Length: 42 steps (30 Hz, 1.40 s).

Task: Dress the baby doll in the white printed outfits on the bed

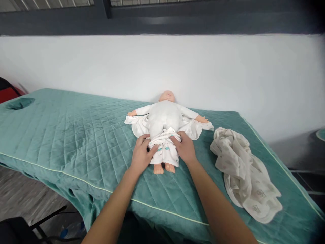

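A baby doll [165, 117] with a white cloth body lies on its back, arms spread, head against the wall. Printed white baby pants [167, 150] cover its legs, and its bare feet [158, 168] stick out below. My left hand [143, 152] grips the waistband on the left side, thumb on top. My right hand [185, 145] pinches the bunched waistband on the right side. Beneath the doll's torso and arms a white shirt [192, 126] lies spread open.
A crumpled beige-white cloth [243, 169] rests at the right of the green quilted bed cover [88, 135]. A face hole [20, 103] opens at the bed's far left. The white wall [114, 67] borders the back.
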Available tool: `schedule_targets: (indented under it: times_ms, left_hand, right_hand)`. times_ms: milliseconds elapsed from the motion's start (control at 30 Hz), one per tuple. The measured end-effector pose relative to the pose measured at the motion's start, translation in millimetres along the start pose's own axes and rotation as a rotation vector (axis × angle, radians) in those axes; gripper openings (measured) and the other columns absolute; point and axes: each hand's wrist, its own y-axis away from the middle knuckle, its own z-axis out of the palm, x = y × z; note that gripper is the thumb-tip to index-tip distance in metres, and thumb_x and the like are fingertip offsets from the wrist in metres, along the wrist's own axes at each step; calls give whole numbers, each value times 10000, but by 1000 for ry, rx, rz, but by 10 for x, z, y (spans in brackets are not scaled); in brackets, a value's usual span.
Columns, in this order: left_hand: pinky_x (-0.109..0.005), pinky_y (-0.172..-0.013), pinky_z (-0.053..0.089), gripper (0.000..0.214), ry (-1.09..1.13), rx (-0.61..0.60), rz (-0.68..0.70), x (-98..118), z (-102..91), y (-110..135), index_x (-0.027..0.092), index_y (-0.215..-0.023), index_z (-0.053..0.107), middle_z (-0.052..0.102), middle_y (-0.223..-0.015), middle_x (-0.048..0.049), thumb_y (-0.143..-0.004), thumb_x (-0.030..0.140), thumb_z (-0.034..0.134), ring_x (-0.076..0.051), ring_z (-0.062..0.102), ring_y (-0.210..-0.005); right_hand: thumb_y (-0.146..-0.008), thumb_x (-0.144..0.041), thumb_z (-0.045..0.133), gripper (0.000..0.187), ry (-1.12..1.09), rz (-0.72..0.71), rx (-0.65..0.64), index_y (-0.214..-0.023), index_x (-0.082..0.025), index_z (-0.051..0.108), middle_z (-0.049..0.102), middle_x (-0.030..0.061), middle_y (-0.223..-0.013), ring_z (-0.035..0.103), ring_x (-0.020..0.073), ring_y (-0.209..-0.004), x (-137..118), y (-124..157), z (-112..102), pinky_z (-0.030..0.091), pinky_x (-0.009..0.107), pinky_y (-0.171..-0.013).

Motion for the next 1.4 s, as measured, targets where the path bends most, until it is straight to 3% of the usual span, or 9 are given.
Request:
schedule_targets:
  times_ms: [133, 333, 467, 600, 867, 1067, 1167, 1300, 1400]
  left_hand:
    - [-482, -1141, 409, 507, 1, -80, 4, -17, -23, 92, 214, -1221, 574, 475, -1472, -126, -811, 461, 742, -301, 471, -1376]
    - [-475, -1155, 393, 469, 0, -31, 31, -60, 14, 60, 206, -1187, 564, 496, -1443, -135, -818, 442, 732, -293, 496, -1356]
    - [-460, -1130, 409, 385, -3, -24, 32, -80, 13, 64, 205, -1128, 580, 519, -1416, -127, -845, 436, 702, -278, 527, -1313]
    - [-454, -1134, 402, 313, -1, -25, 39, -72, -6, 48, 202, -1091, 625, 537, -1386, -120, -876, 427, 666, -266, 517, -1298]
    - [-511, -1204, 315, 272, -61, -100, 135, 21, -175, 326, 237, -1067, 694, 525, -1423, -90, -910, 452, 640, -295, 375, -1403]
    - [-528, -1199, 350, 823, -51, -185, 228, 77, -246, 646, 204, -1279, 542, 344, -1569, -160, -625, 583, 869, -357, 323, -1461]
    - [-484, -1141, 417, 543, -105, -106, 222, 136, -245, 662, 204, -1153, 581, 447, -1478, -134, -750, 483, 815, -311, 420, -1379]
    - [-400, -945, 492, 141, -139, -3, 246, 214, -274, 694, 203, -897, 605, 630, -1092, -73, -873, 312, 691, -228, 562, -1056]
    - [-350, -826, 474, 133, -108, -82, 231, 296, -367, 739, 204, -771, 553, 633, -890, -35, -877, 230, 629, -203, 561, -904]
  right_hand:
    - [-863, -561, 578, 325, -20, 3, -23, -837, -237, 578, 612, -28, -754, 546, 177, -726, -44, 64, -44, 388, 294, -680]
    - [-883, -600, 566, 465, -76, -5, -175, -640, -220, 451, 433, -51, -592, 423, 136, -608, -97, 573, -205, 315, 282, -576]
    - [-813, -561, 688, 385, -90, -16, -327, -977, -230, 580, 554, -47, -721, 507, 158, -657, -124, 908, -279, 382, 288, -608]
    - [-623, -507, 862, 779, 5, -27, -390, -1249, -237, 485, 615, -29, -792, 575, 200, -685, -175, 1024, -279, 422, 310, -617]
    - [-808, -550, 665, 433, 187, -93, -231, -1060, -232, 513, 639, 10, -798, 625, 227, -698, -262, 1058, -186, 396, 313, -591]
    - [-867, -552, 605, 349, 215, -79, -230, -996, -234, 539, 669, 12, -827, 646, 218, -724, -279, 1065, -212, 400, 298, -605]
    - [-863, -555, 616, 344, 157, -31, -183, -974, -235, 559, 697, 19, -860, 662, 225, -771, -298, 1102, -235, 421, 299, -639]
    - [-848, -384, 613, 169, 94, 26, -128, -910, -235, 563, 696, 10, -851, 654, 216, -786, -327, 1213, -311, 426, 301, -680]
    - [-821, -304, 592, 101, 118, 46, -209, -887, -236, 557, 666, -7, -810, 613, 197, -738, -396, 1273, -450, 401, 295, -661]
